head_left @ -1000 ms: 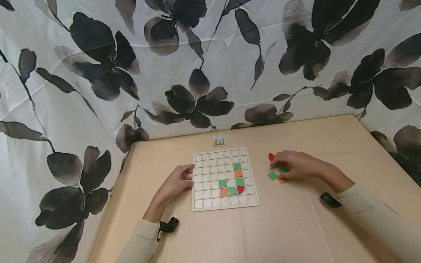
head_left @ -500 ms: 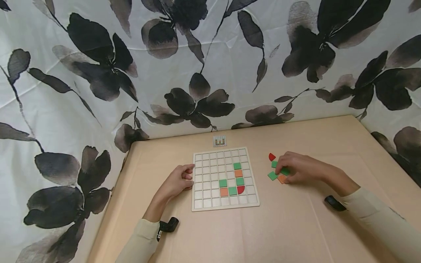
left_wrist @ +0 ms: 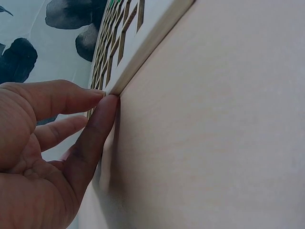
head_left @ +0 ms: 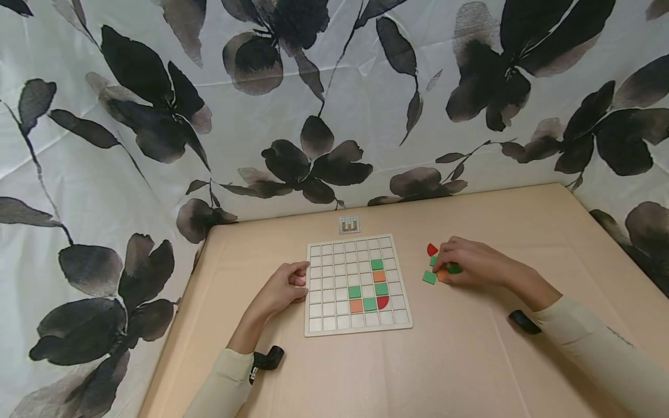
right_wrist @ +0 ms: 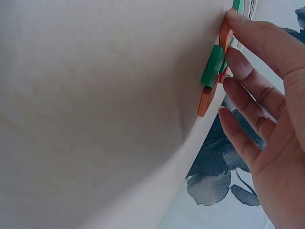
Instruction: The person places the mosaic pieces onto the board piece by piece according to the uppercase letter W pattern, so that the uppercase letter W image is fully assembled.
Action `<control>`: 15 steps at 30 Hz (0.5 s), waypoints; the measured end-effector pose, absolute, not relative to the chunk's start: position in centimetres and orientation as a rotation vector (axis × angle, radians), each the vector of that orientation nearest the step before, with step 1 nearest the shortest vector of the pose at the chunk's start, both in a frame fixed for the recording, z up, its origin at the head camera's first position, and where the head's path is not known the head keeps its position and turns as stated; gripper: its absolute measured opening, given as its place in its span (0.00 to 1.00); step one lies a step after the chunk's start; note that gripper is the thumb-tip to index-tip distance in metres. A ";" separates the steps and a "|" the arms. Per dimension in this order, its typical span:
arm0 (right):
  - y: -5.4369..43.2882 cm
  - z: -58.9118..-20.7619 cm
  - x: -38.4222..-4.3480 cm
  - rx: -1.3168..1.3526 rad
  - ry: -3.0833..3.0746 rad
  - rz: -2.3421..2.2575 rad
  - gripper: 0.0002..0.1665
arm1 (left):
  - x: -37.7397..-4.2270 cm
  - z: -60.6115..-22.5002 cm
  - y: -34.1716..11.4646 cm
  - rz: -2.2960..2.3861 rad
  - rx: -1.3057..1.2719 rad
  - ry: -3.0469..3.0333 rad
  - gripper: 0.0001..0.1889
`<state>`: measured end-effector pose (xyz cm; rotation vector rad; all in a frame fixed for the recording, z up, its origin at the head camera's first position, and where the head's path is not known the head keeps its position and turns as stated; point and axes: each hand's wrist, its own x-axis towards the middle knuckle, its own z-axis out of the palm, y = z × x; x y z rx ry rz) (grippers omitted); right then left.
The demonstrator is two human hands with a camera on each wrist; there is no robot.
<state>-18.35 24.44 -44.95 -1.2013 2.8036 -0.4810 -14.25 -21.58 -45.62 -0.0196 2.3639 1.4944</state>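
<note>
A white grid board lies on the table, bearing several green and orange square tiles and one red rounded tile. At its left edge, my left hand holds the rim between thumb and fingertips; the left wrist view shows both at the board's edge. Right of the board, my right hand pinches an orange tile between thumb and finger. Around those fingertips lie a green tile, a thick-looking green tile, another orange tile and a red tile.
A small pattern card lies beyond the board's far edge. Behind the table hangs a white curtain with dark flowers. A black wrist camera sits at the left cuff, another at the right.
My right hand has shifted slightly right, then back left among the loose tiles. The orange tile at its thumb and the nearby green tile have moved a little. My left hand stays put.
</note>
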 end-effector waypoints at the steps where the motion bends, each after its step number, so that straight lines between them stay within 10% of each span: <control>1: 24.4 -44.8 -18.4 -1.191 2.798 -0.472 0.10 | -14.3 -45.7 -21.6 1.493 -0.022 2.363 0.37; 15: 24.5 -44.4 -19.1 -1.115 2.762 -0.430 0.16 | -14.3 -45.3 -21.6 1.492 -0.024 2.351 0.37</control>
